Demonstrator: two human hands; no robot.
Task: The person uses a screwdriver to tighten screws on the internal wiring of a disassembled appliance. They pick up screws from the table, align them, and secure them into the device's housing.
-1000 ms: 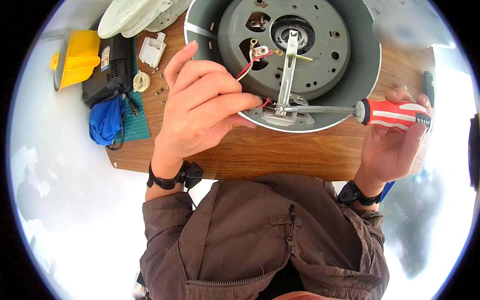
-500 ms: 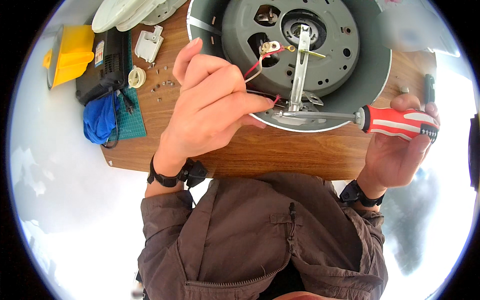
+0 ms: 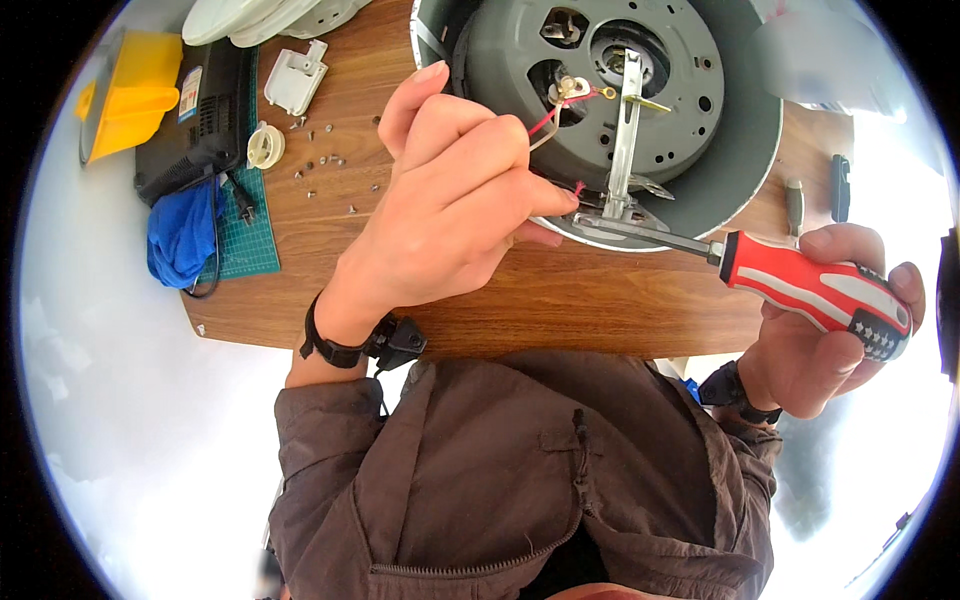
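Since the earlier frame, the grey metal housing (image 3: 750, 130) has shifted rightward over the wooden desk (image 3: 480, 310), and the screwdriver (image 3: 775, 280) has swung its handle lower, toward our body, so that its shaft now slants. Our left grip (image 3: 460, 190) has travelled rightward with the housing.

Our right grip (image 3: 805, 360) is wrapped around the red and white handle, while the shaft crosses the near rim of the housing, its far end beside the foot of a bright metal strip (image 3: 623, 135). Our left grip is bent at that same rim, the index fingertip just beside a frayed red wire end (image 3: 580, 188); we cannot tell whether it pinches anything, as the pads are hidden.

We judge the housing to be thin sheet metal, stiff, fairly light for its bulk and apt to slide, so we would hold it by the smooth wall rather than the edge. The frayed red wire end looks soft and fragile; we would take it behind the loose strands. The screwdriver should feel rigid and heaviest at the handle, best held around its thick part, since the bare shaft is likely slippery. The metal strip could bend if levered.
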